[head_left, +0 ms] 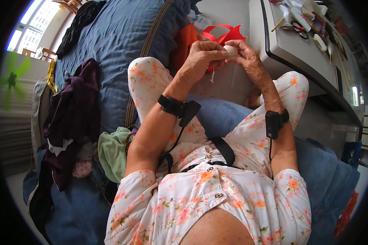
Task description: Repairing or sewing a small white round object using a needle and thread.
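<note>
A small whitish ball is held up beyond my knees, between my two hands. Thumb and fingers of my right hand close around its right side. My left hand is pinched at the ball's left side; what its fingertips grip is hidden. From beneath the left hand a short white string dangles, its upper end out of sight. Just behind the hands are a red bag with ribbon-like handles and an orange-red bag.
On the right stands a light grey table with scissors and assorted clutter. At left, a blue-covered bed bears a dark purple garment. A light green cloth lies by my left elbow. A green fan is at far left.
</note>
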`<state>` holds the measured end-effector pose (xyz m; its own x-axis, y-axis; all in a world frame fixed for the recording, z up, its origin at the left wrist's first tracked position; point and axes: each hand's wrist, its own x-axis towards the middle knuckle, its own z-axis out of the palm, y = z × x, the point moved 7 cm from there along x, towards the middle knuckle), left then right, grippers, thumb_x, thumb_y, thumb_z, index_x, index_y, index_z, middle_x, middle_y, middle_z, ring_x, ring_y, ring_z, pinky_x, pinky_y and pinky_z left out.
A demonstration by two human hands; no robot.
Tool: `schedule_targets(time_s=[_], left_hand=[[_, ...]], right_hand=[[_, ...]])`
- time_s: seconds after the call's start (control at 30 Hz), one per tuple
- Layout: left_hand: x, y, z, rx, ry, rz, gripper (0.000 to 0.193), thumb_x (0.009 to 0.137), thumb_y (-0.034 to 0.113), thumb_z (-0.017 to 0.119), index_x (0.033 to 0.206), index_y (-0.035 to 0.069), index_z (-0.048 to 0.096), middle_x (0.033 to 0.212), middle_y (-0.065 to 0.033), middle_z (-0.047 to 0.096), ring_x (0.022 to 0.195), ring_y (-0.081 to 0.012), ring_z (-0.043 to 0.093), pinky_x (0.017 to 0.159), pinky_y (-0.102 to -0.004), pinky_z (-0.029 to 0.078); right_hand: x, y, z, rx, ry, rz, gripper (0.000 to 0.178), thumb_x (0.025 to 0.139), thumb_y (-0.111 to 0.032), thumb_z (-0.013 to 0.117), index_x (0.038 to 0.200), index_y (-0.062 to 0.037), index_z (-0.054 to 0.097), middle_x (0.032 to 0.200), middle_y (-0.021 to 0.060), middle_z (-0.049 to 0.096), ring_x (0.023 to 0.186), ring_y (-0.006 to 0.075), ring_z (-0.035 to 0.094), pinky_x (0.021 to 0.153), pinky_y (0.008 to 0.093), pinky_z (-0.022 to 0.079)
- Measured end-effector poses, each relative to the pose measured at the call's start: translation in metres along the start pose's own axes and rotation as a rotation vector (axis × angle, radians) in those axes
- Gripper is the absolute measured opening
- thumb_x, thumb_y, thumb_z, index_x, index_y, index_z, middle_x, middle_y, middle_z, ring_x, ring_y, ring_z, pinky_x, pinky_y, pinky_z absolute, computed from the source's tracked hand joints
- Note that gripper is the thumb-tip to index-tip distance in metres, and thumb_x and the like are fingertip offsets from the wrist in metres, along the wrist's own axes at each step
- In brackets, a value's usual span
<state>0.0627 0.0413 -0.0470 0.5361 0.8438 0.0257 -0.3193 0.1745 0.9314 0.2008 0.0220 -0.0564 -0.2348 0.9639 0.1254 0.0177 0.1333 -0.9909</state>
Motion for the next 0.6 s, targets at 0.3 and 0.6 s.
schedule_targets(time_s=[0.3,0.6], left_hand=[[0.005,0.001,-0.017,0.104,0.035,0.035,0.011,0.084,0.007,0.065,0.086,-0.005,0.065,0.07,-0.006,0.062,0.057,-0.0091,0.056,0.054,-0.02,0.047],[0.006,-0.008,-0.015,0.096,0.044,0.015,0.013,0.083,0.008,0.065,0.084,-0.005,0.065,0.07,-0.0056,0.062,0.059,-0.0094,0.057,0.054,-0.0209,0.046]], right_hand=[[-0.007,-0.009,0.018,0.005,-0.173,0.03,0.047,0.077,-0.006,0.071,0.12,-0.0037,0.052,0.11,0.0043,0.058,0.103,0.014,0.057,0.09,0.0288,0.05],[-0.011,-0.021,0.006,0.375,-0.154,0.01,0.056,0.081,-0.027,0.072,0.123,0.0016,0.049,0.115,0.0089,0.058,0.101,0.0159,0.06,0.082,0.0277,0.053]])
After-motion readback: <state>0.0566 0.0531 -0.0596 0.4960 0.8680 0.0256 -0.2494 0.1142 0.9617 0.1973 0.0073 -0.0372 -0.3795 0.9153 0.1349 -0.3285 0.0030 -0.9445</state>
